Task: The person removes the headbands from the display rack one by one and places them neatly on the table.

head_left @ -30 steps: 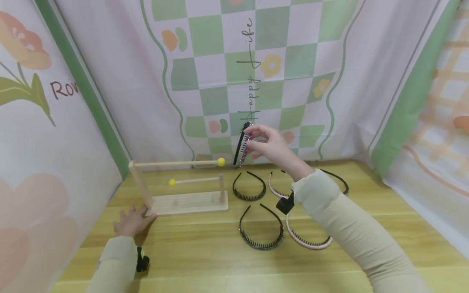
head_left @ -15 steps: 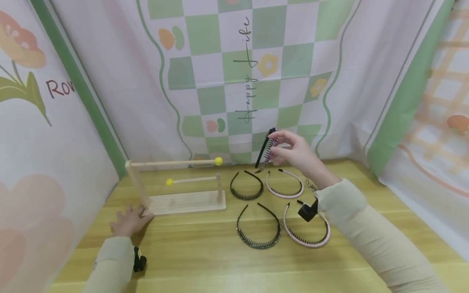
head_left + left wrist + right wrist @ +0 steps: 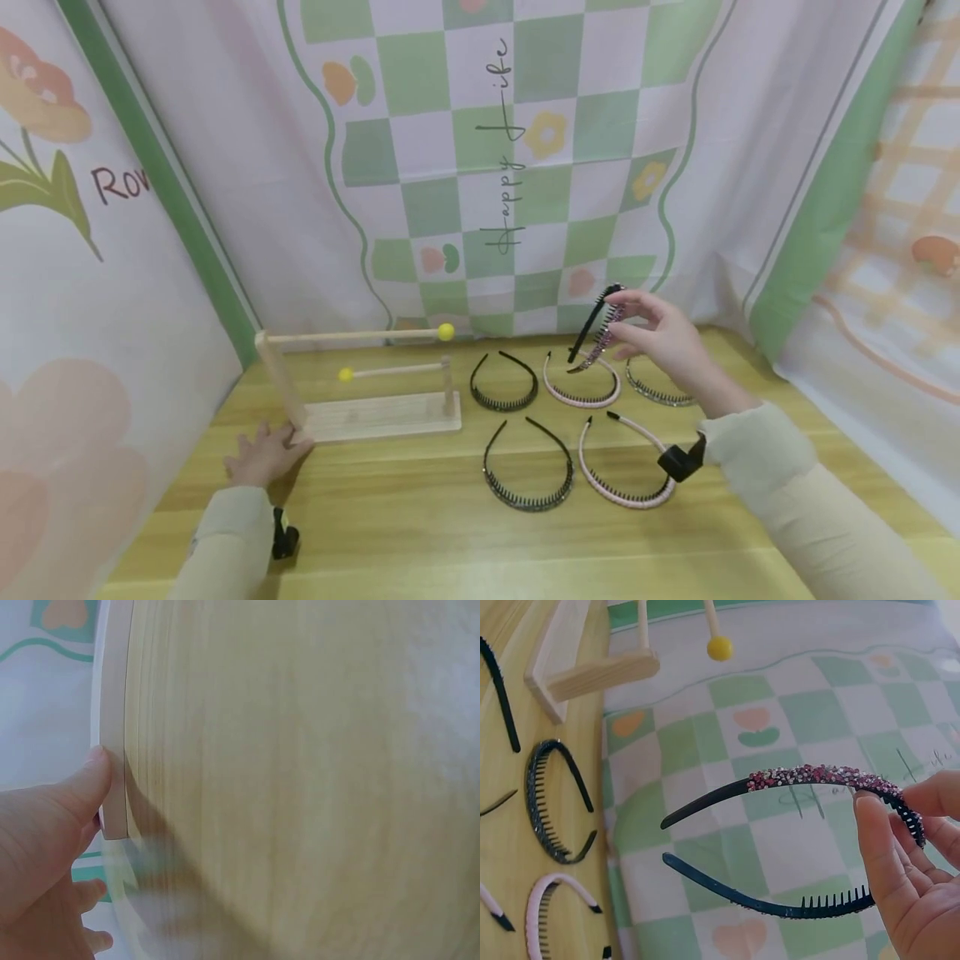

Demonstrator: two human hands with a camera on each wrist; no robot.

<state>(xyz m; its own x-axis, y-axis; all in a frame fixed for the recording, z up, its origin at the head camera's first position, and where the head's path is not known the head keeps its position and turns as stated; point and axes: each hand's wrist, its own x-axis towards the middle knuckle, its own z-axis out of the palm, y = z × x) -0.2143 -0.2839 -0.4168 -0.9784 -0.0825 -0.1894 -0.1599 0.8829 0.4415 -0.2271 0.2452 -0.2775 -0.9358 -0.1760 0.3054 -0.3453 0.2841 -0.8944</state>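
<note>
My right hand (image 3: 667,342) pinches a black toothed headband (image 3: 600,333) covered in pink and silver sparkles, raised above the far part of the table. In the right wrist view its two bare ends (image 3: 697,814) point left, away from the fingers. At the left, my left hand (image 3: 262,454) grips the near-left corner of a wooden stand (image 3: 382,417), thumb against the base edge (image 3: 112,780); the index finger is mostly hidden there and the other fingers are spread. Two horizontal rods with yellow ball ends (image 3: 446,332) extend from the stand's posts, bare of headbands.
Several headbands lie on the table right of the stand: a black one (image 3: 504,406) and a pink one (image 3: 581,402) behind, a sparkly one (image 3: 660,398) partly behind my right hand, and a dark one (image 3: 528,502) and a pink one (image 3: 630,502) in front. A checked curtain (image 3: 427,208) hangs behind.
My right hand has moved right and slightly down with the sparkly headband, away from the stand's rods. The left hand has stayed at the stand's corner.
</note>
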